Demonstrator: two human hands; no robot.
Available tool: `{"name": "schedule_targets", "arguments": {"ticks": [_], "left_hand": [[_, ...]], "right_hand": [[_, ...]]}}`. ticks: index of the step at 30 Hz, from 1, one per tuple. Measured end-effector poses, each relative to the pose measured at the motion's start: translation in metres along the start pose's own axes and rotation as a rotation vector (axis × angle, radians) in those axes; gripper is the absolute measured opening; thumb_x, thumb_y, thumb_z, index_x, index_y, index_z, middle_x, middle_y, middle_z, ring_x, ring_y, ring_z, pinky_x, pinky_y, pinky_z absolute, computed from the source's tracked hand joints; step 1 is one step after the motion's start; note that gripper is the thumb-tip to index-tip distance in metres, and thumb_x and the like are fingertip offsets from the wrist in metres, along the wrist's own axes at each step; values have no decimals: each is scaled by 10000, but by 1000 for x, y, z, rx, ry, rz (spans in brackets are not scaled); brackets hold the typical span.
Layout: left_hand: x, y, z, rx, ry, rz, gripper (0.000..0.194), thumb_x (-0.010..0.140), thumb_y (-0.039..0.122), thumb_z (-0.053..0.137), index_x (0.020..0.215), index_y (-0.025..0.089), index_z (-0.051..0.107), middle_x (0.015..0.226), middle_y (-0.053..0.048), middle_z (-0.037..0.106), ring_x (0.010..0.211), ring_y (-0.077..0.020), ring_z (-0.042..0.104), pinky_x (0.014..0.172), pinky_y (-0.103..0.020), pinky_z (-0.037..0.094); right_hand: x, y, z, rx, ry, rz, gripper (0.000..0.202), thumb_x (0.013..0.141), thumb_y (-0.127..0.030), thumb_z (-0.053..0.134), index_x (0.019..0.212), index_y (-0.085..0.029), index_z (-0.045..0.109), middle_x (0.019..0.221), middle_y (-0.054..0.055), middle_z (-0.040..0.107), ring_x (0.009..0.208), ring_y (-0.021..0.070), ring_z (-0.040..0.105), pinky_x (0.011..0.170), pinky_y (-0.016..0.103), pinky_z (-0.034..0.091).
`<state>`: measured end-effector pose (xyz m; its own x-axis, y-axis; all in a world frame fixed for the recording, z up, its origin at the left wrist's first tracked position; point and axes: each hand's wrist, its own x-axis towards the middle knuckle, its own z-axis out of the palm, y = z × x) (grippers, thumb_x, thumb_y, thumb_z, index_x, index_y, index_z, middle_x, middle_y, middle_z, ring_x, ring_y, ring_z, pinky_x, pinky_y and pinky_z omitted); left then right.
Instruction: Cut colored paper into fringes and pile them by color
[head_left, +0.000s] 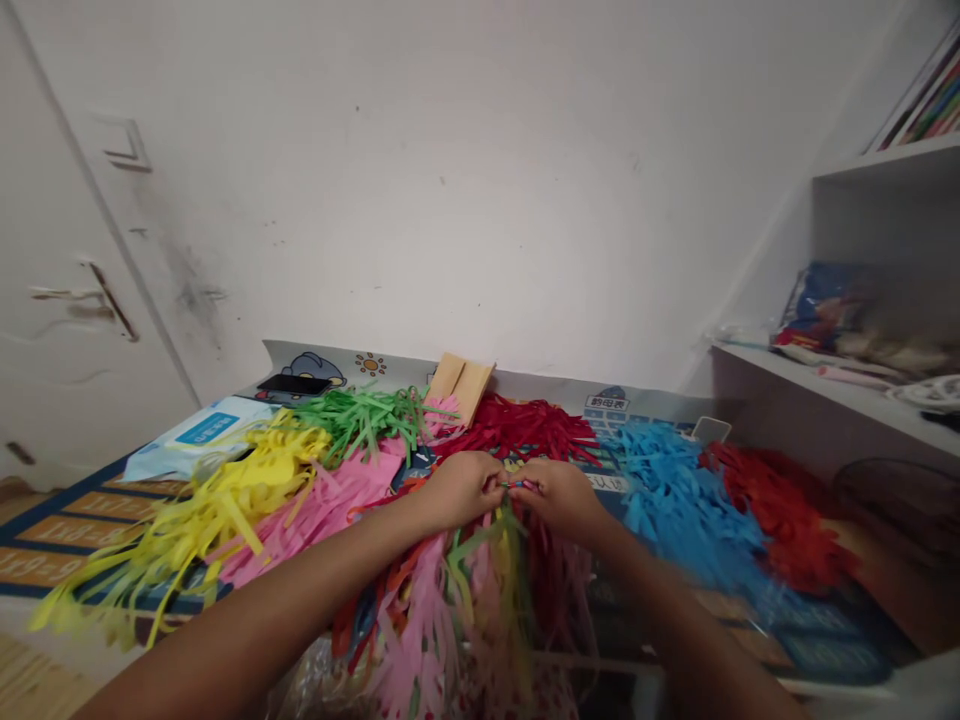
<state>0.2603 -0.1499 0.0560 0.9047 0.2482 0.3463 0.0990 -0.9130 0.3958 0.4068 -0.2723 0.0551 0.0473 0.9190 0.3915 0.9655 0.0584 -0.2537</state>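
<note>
My left hand point(466, 490) and my right hand point(564, 497) meet over the middle of the table, fingers closed in a pinch. Between the fingertips is a small multicoloured twisted piece, too small to make out well. Below them hangs a bundle of pink, green, yellow and red strips point(426, 630), blurred in its lower part. Left of my hands are piles of yellow strips point(262, 475), pink strips point(337, 500) and green strips point(364, 415). Dark red strips point(525, 428) lie behind them. Blue strips point(679, 500) and red strips point(780, 515) are on the right.
A patterned mat point(82, 535) covers the table. At the back left lie a blue-and-white packet point(199, 437) and a dark phone point(294, 384). Tan card pieces point(463, 385) lean near the wall. Open shelves point(840, 385) stand at the right, a door point(60, 380) at the left.
</note>
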Motion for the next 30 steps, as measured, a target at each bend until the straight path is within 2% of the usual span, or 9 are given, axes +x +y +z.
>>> {"name": "schedule_targets", "arguments": {"ticks": [5, 10, 15, 18, 21, 25, 27, 30], "left_hand": [[1, 2, -8, 56, -17, 49, 128, 831, 269, 620, 771, 177, 686, 766, -48, 684, 760, -191, 617, 693, -256, 419], [3, 6, -11, 59, -18, 67, 153, 874, 234, 550, 896, 176, 691, 853, -71, 697, 813, -199, 617, 754, -283, 436], [4, 7, -5, -3, 1, 47, 257, 897, 271, 489, 769, 160, 683, 800, -77, 678, 803, -193, 599, 759, -279, 439], [3, 0, -18, -85, 25, -4, 299, 894, 322, 452, 728, 169, 647, 725, -27, 661, 706, -163, 595, 661, -239, 445], [-1, -12, -54, -128, 123, -104, 359, 879, 412, 405, 694, 170, 595, 662, -5, 622, 617, -155, 564, 574, -232, 423], [-10, -20, -130, -116, 322, -242, 369, 810, 491, 448, 746, 161, 599, 617, 14, 592, 565, -141, 497, 549, -225, 368], [-17, -18, -170, -124, 519, -352, 389, 731, 500, 521, 830, 141, 632, 658, 28, 612, 593, -118, 494, 586, -205, 350], [-30, -6, -228, -84, 806, -388, 437, 710, 482, 524, 908, 111, 646, 673, 49, 575, 591, -65, 462, 644, -191, 309]], "right_hand": [[3, 1, -7, 41, 25, -39, 130, 858, -197, 618, 840, -261, 730, 820, -9, 707, 776, 163, 637, 656, 231, 400], [3, 0, -14, 16, 42, -36, 165, 883, -235, 579, 810, -242, 727, 795, 17, 697, 763, 172, 625, 664, 234, 401], [-1, 1, -14, 55, 71, -17, 147, 875, -238, 584, 851, -239, 729, 836, 23, 702, 797, 175, 630, 691, 238, 414], [-8, 14, -17, 114, 83, 10, 142, 856, -232, 591, 830, -231, 730, 820, 17, 705, 763, 170, 633, 664, 234, 421], [-18, 41, -24, 188, 113, 65, 166, 855, -247, 569, 830, -208, 728, 819, 17, 714, 747, 169, 641, 642, 231, 438], [-34, 84, -32, 257, 144, 158, 263, 868, -307, 510, 788, -164, 716, 744, 28, 709, 682, 183, 642, 598, 240, 451], [-42, 100, -32, 273, 157, 198, 304, 869, -336, 491, 769, -151, 710, 716, 34, 704, 651, 188, 637, 581, 247, 451], [-54, 117, -28, 273, 190, 253, 336, 862, -363, 484, 768, -131, 708, 724, 57, 708, 637, 198, 638, 584, 263, 457]]}}
